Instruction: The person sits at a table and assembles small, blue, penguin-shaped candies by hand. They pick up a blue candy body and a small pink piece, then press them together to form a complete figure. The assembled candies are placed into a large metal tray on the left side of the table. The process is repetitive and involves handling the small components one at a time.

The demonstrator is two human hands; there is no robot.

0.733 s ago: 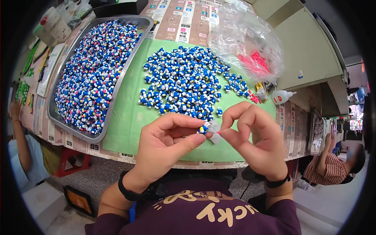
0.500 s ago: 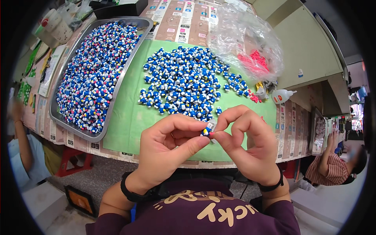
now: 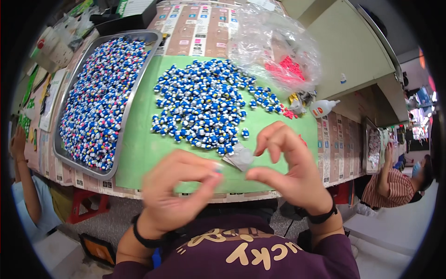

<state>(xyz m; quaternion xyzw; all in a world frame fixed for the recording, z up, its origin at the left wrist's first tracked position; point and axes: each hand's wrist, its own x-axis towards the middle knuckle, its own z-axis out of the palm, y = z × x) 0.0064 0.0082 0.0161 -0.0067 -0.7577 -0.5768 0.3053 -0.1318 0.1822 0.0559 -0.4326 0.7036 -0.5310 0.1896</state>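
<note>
Pinched between the thumb and forefinger of my left hand (image 3: 174, 186) is a small blue-and-white figurine (image 3: 218, 169), mostly hidden by the blurred fingertips. My right hand (image 3: 295, 169) is open, with thumb and fingers apart and nothing seen between them. A crumpled greyish-white piece (image 3: 239, 157) lies between the hands on the green sheet (image 3: 139, 139). Just beyond spreads a pile of blue-and-white figurines (image 3: 200, 104). Several tiny pink pieces (image 3: 289, 113) lie to the right of that pile, and more pink pieces (image 3: 287, 69) sit in a clear plastic bag (image 3: 251, 35).
At the left stands a metal tray (image 3: 113, 171) full of figurines with pink bits among them. A white squeeze bottle (image 3: 322, 108) lies at the right, beside a cabinet (image 3: 348, 51). Other people sit at both sides, one in a striped shirt (image 3: 390, 186).
My hands have come apart. The left has moved left and down with the figurine; the right has let go and opened. The view has shifted slightly.
</note>
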